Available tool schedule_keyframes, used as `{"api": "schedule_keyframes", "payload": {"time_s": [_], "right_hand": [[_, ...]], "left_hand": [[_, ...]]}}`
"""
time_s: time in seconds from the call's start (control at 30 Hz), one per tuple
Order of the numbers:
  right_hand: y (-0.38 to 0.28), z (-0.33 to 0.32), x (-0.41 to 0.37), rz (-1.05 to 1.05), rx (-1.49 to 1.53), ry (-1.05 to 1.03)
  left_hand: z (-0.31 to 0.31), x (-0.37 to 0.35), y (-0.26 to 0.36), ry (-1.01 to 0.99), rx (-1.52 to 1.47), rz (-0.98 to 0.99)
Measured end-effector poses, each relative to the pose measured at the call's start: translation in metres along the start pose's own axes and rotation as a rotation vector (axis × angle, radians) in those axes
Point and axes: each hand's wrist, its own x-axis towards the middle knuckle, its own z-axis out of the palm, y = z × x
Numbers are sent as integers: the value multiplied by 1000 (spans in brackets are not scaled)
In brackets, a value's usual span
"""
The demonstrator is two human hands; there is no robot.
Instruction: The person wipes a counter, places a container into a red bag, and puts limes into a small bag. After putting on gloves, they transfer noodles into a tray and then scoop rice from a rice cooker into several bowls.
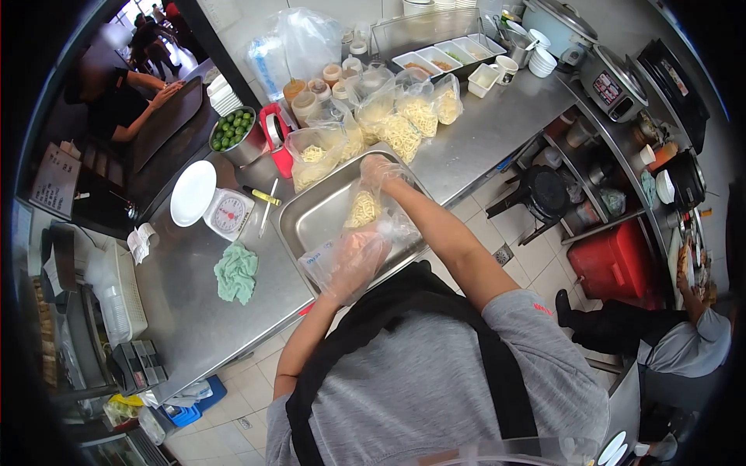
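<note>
A clear plastic bag of pale noodles (363, 210) is held over a rectangular steel tray (299, 221) on the counter. My left hand (357, 259), in a loose clear plastic glove, is closed around the near end of the bag. At the bag's far end, by the tray's back rim, is my right hand (378, 171), also gloved, its fingers curled on the plastic. Crumpled clear film partly covers the left fingers. More bagged noodles (399, 138) stand just behind the tray, and an open bag of noodles (313, 153) is at its back left corner.
Left of the tray are a kitchen scale (229, 213), white plate (193, 193), green cloth (235, 273), marker (261, 195) and pot of green limes (233, 133). Behind stand sauce jars (305, 105) and topping containers (443, 60). A black stool (538, 193) is right; co-workers (691, 334) are nearby.
</note>
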Motion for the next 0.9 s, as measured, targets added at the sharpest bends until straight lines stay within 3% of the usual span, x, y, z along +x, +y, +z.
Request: {"api": "schedule_keyframes", "payload": {"time_s": [0.1, 0.2, 0.3, 0.33, 0.43, 0.5, 0.6, 0.7, 0.73, 0.8, 0.9], "right_hand": [[2, 14, 6, -18, 39, -51], [18, 4, 11, -25, 384, -77], [21, -46, -1, -181, 246, 379], [20, -65, -14, -232, 197, 518], [40, -88, -39, -236, 813, 352], [20, -102, -56, -115, 705, 264], [11, -64, -62, 60, 990, 134], [-11, -81, -71, 260, 1523, 94], [-20, -92, -78, 342, 1709, 88], [-26, -102, -77, 349, 1602, 57], [-30, -100, -71, 233, 1485, 86]], "left_hand": [[-8, 4, 19, 40, -171, -149], [-44, 15, 50, -242, 123, -236], [-59, -4, 56, -316, 503, -39], [-62, -10, 52, -240, 475, -27], [-68, -30, 13, -40, 458, 34], [-58, -50, -34, 44, 518, 100], [-51, -40, -38, -154, 604, -209], [-55, -30, -13, -115, 473, -218], [-45, -34, -25, 22, 533, -139], [-23, -39, -62, 305, 658, 31], [-20, 26, -39, 496, 302, -272]]}}
